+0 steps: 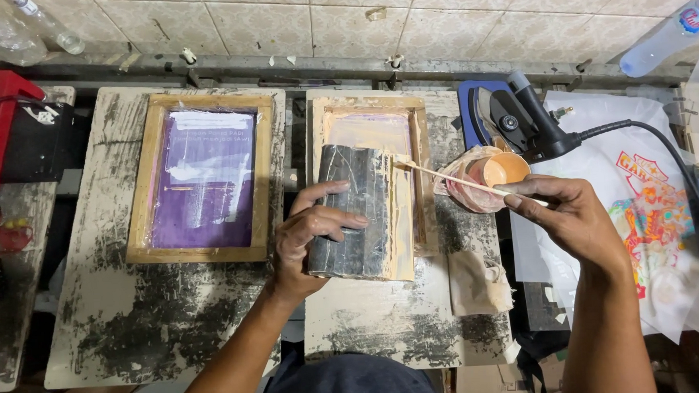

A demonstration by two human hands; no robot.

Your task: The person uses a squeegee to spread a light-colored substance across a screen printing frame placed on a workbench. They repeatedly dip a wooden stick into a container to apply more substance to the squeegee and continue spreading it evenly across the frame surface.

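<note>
Left hand is gripping squeegee, tilting it over the frame at table centre; right hand is pinching stick, scraping ink onto its blade.

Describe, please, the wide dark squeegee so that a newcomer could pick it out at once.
Two wooden-framed printing screens lie side by side on paint-stained boards; take the right-hand peach screen, not the purple screen. On it stands the wide dark squeegee block, gripped by the left hand. Alone, it is blackish, with peach ink on its edge.
</note>
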